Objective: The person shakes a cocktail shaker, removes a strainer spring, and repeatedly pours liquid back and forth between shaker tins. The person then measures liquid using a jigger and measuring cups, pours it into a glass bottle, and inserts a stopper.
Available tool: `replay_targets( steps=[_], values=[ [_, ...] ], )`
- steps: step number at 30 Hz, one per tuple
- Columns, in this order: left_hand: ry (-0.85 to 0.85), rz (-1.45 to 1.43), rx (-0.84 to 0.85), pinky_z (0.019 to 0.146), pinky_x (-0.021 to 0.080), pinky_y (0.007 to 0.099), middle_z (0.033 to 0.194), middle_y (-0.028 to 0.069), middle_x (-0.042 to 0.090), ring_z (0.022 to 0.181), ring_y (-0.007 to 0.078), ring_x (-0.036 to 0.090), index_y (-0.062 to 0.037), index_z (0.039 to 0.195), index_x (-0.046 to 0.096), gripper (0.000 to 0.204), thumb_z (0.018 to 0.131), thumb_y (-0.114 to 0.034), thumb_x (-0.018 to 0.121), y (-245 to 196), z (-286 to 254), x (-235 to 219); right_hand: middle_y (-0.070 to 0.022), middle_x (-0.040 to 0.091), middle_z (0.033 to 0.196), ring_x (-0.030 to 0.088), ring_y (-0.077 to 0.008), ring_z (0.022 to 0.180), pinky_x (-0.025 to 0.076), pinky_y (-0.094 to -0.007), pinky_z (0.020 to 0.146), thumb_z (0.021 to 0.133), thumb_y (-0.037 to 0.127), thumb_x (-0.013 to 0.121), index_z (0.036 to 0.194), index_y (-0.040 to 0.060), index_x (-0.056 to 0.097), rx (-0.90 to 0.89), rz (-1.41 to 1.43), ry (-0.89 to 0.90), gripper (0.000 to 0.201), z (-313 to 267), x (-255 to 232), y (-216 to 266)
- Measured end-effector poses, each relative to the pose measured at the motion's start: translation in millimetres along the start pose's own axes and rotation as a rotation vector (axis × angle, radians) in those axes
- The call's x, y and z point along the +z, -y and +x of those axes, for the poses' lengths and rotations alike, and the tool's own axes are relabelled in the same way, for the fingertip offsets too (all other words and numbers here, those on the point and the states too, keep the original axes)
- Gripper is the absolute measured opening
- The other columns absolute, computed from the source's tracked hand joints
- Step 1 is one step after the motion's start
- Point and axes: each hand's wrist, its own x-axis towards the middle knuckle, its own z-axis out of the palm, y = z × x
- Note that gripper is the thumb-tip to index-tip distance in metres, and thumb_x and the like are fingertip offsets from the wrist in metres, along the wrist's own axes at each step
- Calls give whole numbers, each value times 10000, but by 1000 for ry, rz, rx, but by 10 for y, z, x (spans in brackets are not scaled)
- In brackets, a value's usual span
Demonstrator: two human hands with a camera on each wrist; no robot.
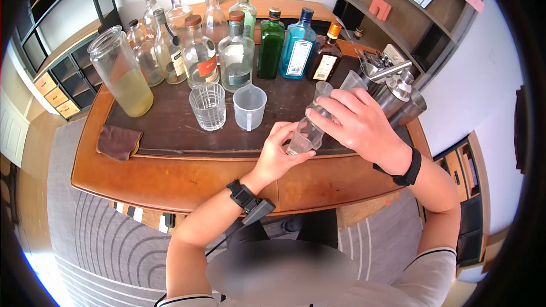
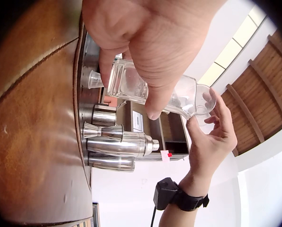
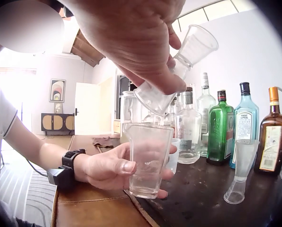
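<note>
My left hand grips a clear glass with a thick base, fingers behind it and thumb on the near side. Just above its rim, my right hand holds a clear double-ended jigger by its narrow middle. The jigger is tilted, its lower cup mouth slanting down over the glass opening. A little clear liquid seems to lie in the bottom of the glass. On the dark tabletop to the right stands a second clear jigger.
Several bottles line the back, including a green bottle and a blue bottle. A pitcher of yellowish liquid, a cut-glass tumbler, a plastic measuring cup and a folded brown cloth stand left. Steel shakers are right.
</note>
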Motion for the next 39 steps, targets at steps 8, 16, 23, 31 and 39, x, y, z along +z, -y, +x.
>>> replay_targets(
  steps=[8, 16, 23, 31, 39],
  values=[
    [-17, 25, 16, 965, 544, 342, 1241, 81, 494, 1157, 209, 606, 15, 1334, 562, 682, 733, -28, 882, 35, -4, -10, -42, 616, 1059, 581, -214, 1025, 463, -350, 812, 753, 136, 678, 1126, 102, 691, -24, -8, 13, 374, 1, 73, 29],
    [-27, 12, 4, 966, 529, 340, 1238, 91, 513, 1144, 203, 580, 13, 1324, 573, 677, 727, -49, 887, 6, -5, 5, -41, 625, 1076, 584, -225, 1039, 462, -355, 829, 755, 140, 670, 1138, 121, 689, -33, 43, 33, 384, 8, 30, 6],
    [8, 71, 24, 1004, 509, 337, 1253, 72, 481, 1155, 178, 581, 17, 1304, 568, 627, 750, 3, 862, 42, -2, -13, -41, 632, 1074, 589, -228, 1030, 461, -364, 828, 761, 144, 667, 1136, 126, 688, -54, 89, 25, 376, 23, 16, 8],
    [28, 106, 3, 991, 516, 336, 1261, 78, 481, 1142, 187, 590, 8, 1307, 570, 620, 762, -26, 865, 24, -6, -11, -49, 634, 1077, 590, -226, 1055, 460, -354, 833, 753, 144, 669, 1114, 115, 700, -49, 1, 95, 363, 15, 11, 24],
    [43, 122, 12, 989, 522, 350, 1259, 82, 480, 1134, 188, 593, -2, 1315, 572, 632, 759, -40, 871, 53, -3, -26, -51, 634, 1110, 579, -222, 1066, 452, -353, 844, 752, 158, 667, 1127, 113, 696, -76, 6, 87, 378, 20, -37, -11]
  ],
)
